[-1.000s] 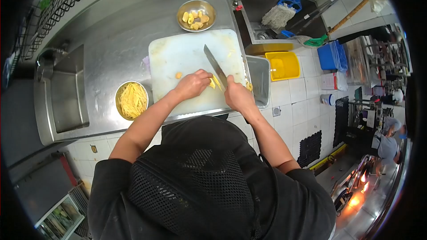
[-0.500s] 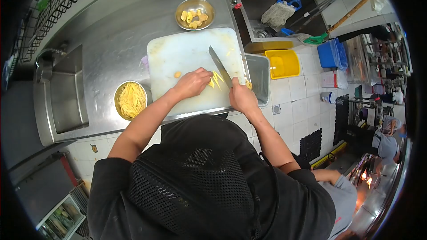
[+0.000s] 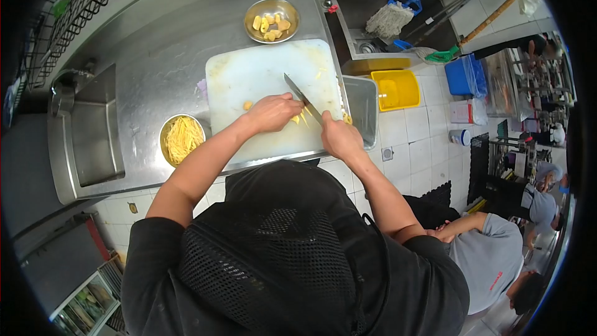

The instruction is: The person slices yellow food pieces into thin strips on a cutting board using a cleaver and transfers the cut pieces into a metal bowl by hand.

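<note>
My right hand (image 3: 341,135) is wrapped round the handle of a knife (image 3: 301,96), whose blade points up and left over the white cutting board (image 3: 249,71). Close to the blade, my left hand (image 3: 278,112) has its fingers pressed together on the board; what lies under the fingertips is hidden. Yellow strips (image 3: 305,116) lie between the two hands. A small yellowish piece (image 3: 247,105) sits left of my left hand. Behind the board is a metal bowl of peeled chunks (image 3: 272,20). Another bowl holds many thin yellow strips (image 3: 185,140) at the board's left.
A grey bin (image 3: 361,112) stands against the counter's right edge, with a yellow tub (image 3: 396,90) beyond. Sinks lie at left (image 3: 93,130) and upper right (image 3: 367,46). A person in a grey shirt (image 3: 488,264) is close behind on the right.
The knife first shifted right, then came back left towards my left hand. My left hand has moved slightly right. The grey-shirted person has come into view at the lower right.
</note>
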`<control>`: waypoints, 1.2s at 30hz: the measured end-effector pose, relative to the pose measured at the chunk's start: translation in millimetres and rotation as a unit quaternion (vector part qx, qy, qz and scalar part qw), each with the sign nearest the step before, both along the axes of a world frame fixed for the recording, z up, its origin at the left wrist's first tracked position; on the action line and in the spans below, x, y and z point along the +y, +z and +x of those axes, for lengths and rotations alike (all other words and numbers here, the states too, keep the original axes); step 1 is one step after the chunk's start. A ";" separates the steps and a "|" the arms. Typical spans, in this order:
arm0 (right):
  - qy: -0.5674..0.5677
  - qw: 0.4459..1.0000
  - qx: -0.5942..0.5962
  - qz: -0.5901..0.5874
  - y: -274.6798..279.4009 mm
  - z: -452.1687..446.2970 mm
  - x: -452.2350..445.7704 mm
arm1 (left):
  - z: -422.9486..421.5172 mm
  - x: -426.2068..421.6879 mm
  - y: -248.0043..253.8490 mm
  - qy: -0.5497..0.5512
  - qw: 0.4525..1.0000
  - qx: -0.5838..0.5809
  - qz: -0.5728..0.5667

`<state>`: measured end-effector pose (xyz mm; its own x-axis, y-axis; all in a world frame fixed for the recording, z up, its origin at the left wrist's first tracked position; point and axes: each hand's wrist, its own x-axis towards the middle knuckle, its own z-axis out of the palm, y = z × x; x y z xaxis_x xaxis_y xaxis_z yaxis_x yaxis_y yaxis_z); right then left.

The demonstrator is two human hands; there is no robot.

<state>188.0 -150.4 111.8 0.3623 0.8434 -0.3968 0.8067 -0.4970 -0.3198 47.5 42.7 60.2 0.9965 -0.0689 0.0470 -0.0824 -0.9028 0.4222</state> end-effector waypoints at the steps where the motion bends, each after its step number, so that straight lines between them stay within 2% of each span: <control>1: 0.001 1.000 0.000 0.000 1.6 -0.2 -0.1 | 0.4 0.2 0.2 -0.001 1.000 -0.005 -0.002; 8: 0.016 1.000 -0.006 -0.010 -7.8 -1.8 4.8 | 1.5 2.3 -7.4 -0.004 0.999 -0.035 -0.006; 14: 0.005 1.000 0.003 -0.002 -1.3 3.7 22.3 | 3.9 3.7 -6.3 -0.009 1.000 0.016 0.012; 19: -0.004 1.000 0.016 -0.022 -5.3 1.8 18.6 | 1.3 0.4 -6.1 0.006 0.999 -0.044 -0.012; 28: -0.022 0.999 0.028 0.010 -15.0 3.8 34.4 | 2.3 3.1 -6.4 -0.002 1.000 0.012 0.005; 36: -0.013 1.000 0.023 0.007 -5.0 0.8 22.3 | 0.3 2.7 -11.6 0.000 1.000 -0.018 0.001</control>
<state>188.9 -128.1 106.9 0.3652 0.8396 -0.4021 0.7784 -0.5123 -0.3628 47.8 45.5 48.6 0.9943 -0.0686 0.0821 -0.0968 -0.9039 0.4167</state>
